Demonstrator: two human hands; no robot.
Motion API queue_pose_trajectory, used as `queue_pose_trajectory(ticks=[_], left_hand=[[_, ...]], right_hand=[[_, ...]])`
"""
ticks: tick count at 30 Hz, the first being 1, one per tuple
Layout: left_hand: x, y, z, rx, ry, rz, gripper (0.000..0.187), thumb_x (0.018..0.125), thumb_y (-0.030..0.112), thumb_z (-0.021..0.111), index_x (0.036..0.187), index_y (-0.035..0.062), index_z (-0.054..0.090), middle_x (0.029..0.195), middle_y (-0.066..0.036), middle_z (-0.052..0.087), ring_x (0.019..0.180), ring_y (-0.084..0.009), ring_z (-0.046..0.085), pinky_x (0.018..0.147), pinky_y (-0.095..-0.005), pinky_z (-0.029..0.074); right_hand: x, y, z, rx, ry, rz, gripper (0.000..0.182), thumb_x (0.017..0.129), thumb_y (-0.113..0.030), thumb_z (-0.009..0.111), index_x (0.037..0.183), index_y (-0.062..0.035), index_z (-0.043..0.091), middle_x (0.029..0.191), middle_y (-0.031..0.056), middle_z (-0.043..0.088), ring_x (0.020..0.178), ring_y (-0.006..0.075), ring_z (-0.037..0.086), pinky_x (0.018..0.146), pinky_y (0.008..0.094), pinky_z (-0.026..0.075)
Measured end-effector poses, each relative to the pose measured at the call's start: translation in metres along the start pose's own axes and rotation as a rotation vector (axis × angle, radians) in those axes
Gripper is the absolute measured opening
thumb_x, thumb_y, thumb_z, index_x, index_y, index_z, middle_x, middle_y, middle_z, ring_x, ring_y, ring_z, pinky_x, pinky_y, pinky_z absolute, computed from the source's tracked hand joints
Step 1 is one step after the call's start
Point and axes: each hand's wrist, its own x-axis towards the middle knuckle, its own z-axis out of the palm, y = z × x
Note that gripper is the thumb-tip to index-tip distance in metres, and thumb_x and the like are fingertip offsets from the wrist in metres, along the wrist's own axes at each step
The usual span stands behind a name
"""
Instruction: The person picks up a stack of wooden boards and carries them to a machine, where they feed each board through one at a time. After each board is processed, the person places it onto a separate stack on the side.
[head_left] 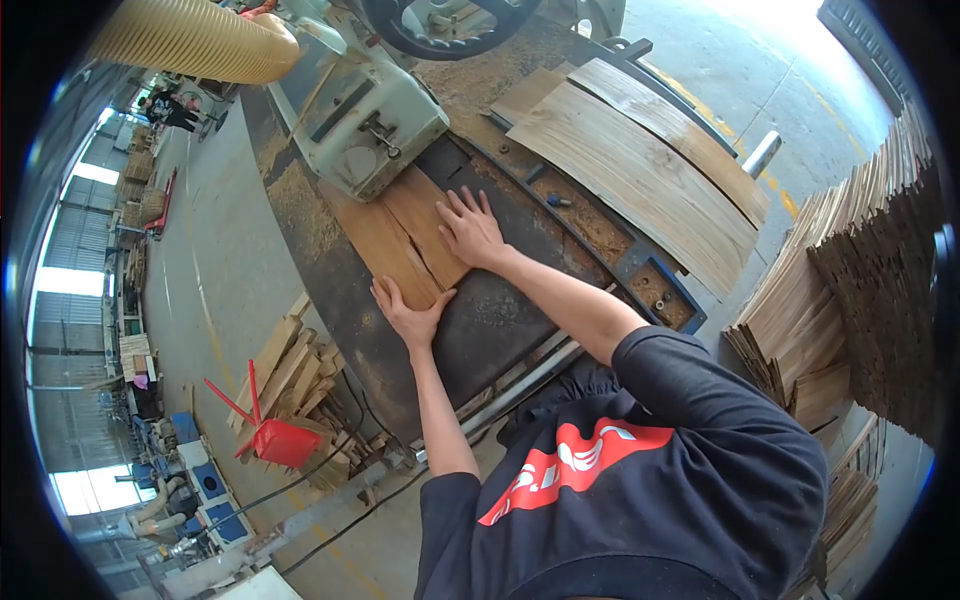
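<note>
Two brown wooden boards (392, 245), or one board split along a dark gap, lie flat on the dark machine table (495, 315). Their far end runs under the pale green machine head (365, 130). At the near end, my left hand (410, 318) presses with thumb and fingers spread across the corner and edge. My right hand (474, 235) rests over the right-hand edge, its fingers stretched out and apart, touching the wood. Part of the boards is hidden beneath the machine.
Wide planks (640, 160) lie on the right side of the machine. Tall stacks of thin boards (875, 290) stand farther right. A black handwheel (450, 45) and a ribbed hose (200, 40) are above. At left, scrap wood (290, 370) lies by a red object (285, 442).
</note>
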Motion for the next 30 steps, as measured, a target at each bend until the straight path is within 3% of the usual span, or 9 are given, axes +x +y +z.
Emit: queue_pose_trajectory(ticks=[5, 7, 10, 12, 13, 16, 23, 28, 30], left_hand=[[0.003, -0.004, 0.001, 0.021, 0.040, -0.005, 0.128, 0.056, 0.055, 0.098, 0.150, -0.0111, 0.042, 0.160, -0.033, 0.033, 0.153, -0.0462, 0.024, 0.122, -0.0529, 0.028], [0.005, -0.010, 0.003, -0.014, 0.061, 0.013, 0.131, 0.056, 0.059, 0.096, 0.153, -0.0072, 0.039, 0.163, -0.031, 0.026, 0.154, -0.0466, 0.018, 0.121, -0.0576, 0.028], [0.003, -0.010, 0.001, -0.021, 0.078, 0.014, 0.127, 0.059, 0.057, 0.096, 0.153, -0.0074, 0.040, 0.162, -0.031, 0.029, 0.154, -0.0472, 0.020, 0.121, -0.0581, 0.028], [0.005, -0.010, 0.004, -0.013, 0.080, 0.007, 0.125, 0.060, 0.056, 0.096, 0.152, -0.0076, 0.041, 0.161, -0.031, 0.032, 0.153, -0.0474, 0.022, 0.121, -0.0582, 0.028], [0.006, -0.011, 0.005, -0.034, 0.067, 0.013, 0.125, 0.060, 0.056, 0.096, 0.152, -0.0076, 0.041, 0.161, -0.031, 0.032, 0.153, -0.0474, 0.022, 0.121, -0.0582, 0.028], [0.007, -0.010, 0.006, -0.021, 0.071, 0.014, 0.126, 0.061, 0.055, 0.096, 0.154, -0.0057, 0.038, 0.162, -0.030, 0.031, 0.153, -0.0470, 0.021, 0.121, -0.0581, 0.028], [0.009, -0.010, 0.004, -0.071, 0.101, -0.040, 0.126, 0.064, 0.053, 0.096, 0.157, -0.0025, 0.033, 0.163, -0.028, 0.029, 0.154, -0.0458, 0.020, 0.122, -0.0571, 0.027], [0.006, -0.002, 0.003, -0.030, 0.126, -0.069, 0.115, 0.067, 0.050, 0.095, 0.152, -0.0043, 0.042, 0.161, -0.026, 0.036, 0.154, -0.0416, 0.025, 0.122, -0.0524, 0.029], [0.007, -0.003, 0.004, -0.060, 0.143, -0.031, 0.113, 0.068, 0.049, 0.094, 0.153, -0.0039, 0.042, 0.161, -0.026, 0.036, 0.154, -0.0421, 0.025, 0.122, -0.0540, 0.029]], right_hand=[[-0.027, 0.020, -0.074, 0.121, 0.088, -0.059, 0.061, 0.096, -0.036, 0.066, 0.146, -0.0034, 0.051, 0.155, 0.0270, 0.043, 0.148, 0.0496, 0.032, 0.123, 0.0567, 0.024], [-0.042, 0.041, -0.136, -0.038, 0.065, -0.002, 0.066, 0.094, -0.039, 0.068, 0.148, -0.0042, 0.049, 0.156, 0.0275, 0.041, 0.149, 0.0507, 0.029, 0.124, 0.0579, 0.022], [-0.061, 0.092, -0.196, -0.239, 0.059, 0.163, 0.082, 0.089, -0.049, 0.073, 0.154, -0.0076, 0.043, 0.160, 0.0278, 0.035, 0.152, 0.0507, 0.021, 0.125, 0.0589, 0.019], [-0.071, 0.121, -0.241, -0.415, -0.088, 0.415, 0.116, 0.073, -0.067, 0.082, 0.161, -0.0105, 0.032, 0.164, 0.0305, 0.024, 0.155, 0.0498, 0.012, 0.126, 0.0599, 0.015], [-0.075, 0.136, -0.256, -0.435, -0.084, 0.430, 0.116, 0.073, -0.067, 0.082, 0.161, -0.0105, 0.032, 0.164, 0.0305, 0.024, 0.155, 0.0498, 0.012, 0.126, 0.0599, 0.015], [-0.082, 0.174, -0.283, -0.360, -0.332, 0.581, 0.157, 0.043, -0.081, 0.087, 0.165, -0.0123, 0.016, 0.165, 0.0366, 0.011, 0.156, 0.0500, 0.006, 0.126, 0.0601, 0.009], [-0.086, 0.157, -0.289, -0.394, -0.405, 0.604, 0.158, 0.042, -0.077, 0.090, 0.166, -0.0174, 0.012, 0.166, 0.0348, 0.009, 0.156, 0.0497, 0.007, 0.125, 0.0602, 0.012], [-0.096, 0.147, -0.282, -0.372, -0.439, 0.559, 0.162, 0.038, -0.072, 0.093, 0.165, -0.0105, 0.013, 0.160, 0.0465, 0.009, 0.152, 0.0587, 0.010, 0.121, 0.0698, 0.008], [-0.094, 0.146, -0.280, -0.375, -0.442, 0.569, 0.161, 0.039, -0.070, 0.093, 0.165, -0.0104, 0.014, 0.159, 0.0470, 0.010, 0.151, 0.0593, 0.009, 0.120, 0.0703, 0.008]])
